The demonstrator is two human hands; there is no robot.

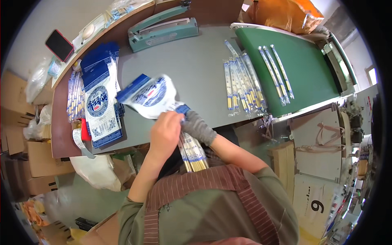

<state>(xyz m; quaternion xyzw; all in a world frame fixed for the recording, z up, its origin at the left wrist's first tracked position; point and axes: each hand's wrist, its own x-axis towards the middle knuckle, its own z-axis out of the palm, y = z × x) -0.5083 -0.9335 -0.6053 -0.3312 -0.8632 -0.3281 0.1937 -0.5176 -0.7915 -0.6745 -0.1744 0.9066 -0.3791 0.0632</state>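
In front of my body, a blue-and-white printed plastic bag (157, 96) is raised above the table's near edge. My left hand (165, 132) is closed on the bag's near end, its fingertips beside my right hand. A grey glove covers my right hand (199, 126), which wraps round the upper part of a bundle of wrapped chopsticks (192, 153). The bundle's lower part hangs below both hands, against my apron. Between the hands, the bundle's top and the bag's end are partly hidden, so I cannot tell how far one is inside the other.
Flat printed bags (102, 98) are stacked at the left, beside more wrapped chopsticks (75, 96). A teal heat sealer (163, 34) stands at the back. Loose wrapped chopsticks (241, 83) lie right of centre; three wrapped pairs (276, 73) rest on a green conveyor belt (306, 67).
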